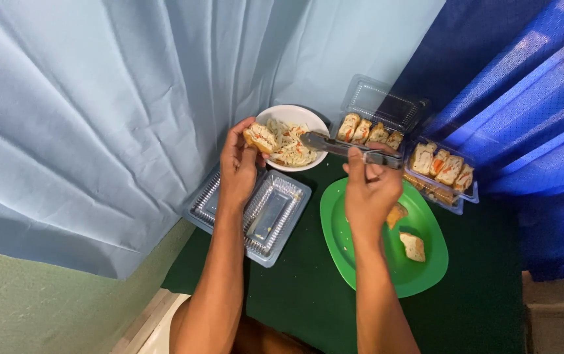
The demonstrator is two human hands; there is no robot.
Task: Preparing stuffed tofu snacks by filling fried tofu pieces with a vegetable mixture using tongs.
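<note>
Left hand [237, 164] has its grip closed on a filled roll piece [260, 137], held at the near-left rim of the white bowl [282, 111] of shredded salad [293, 144], at the far edge of the green-covered bench [295, 295]. Right hand [368, 190] has its grip closed around metal tongs [341, 147], tips resting over the salad; whether they pinch any is not discernible.

Step in hand, by judgement: filling the held piece with salad from the bowl. The next move calls for a small pinch of salad lifted and set onto the piece, left hand holding steady.

An empty clear tray [265, 213] lies below the left hand. A green plate [360, 262] carries two further pieces [413, 246]. Two packed trays [442, 167] stand toward the far right corner.
</note>
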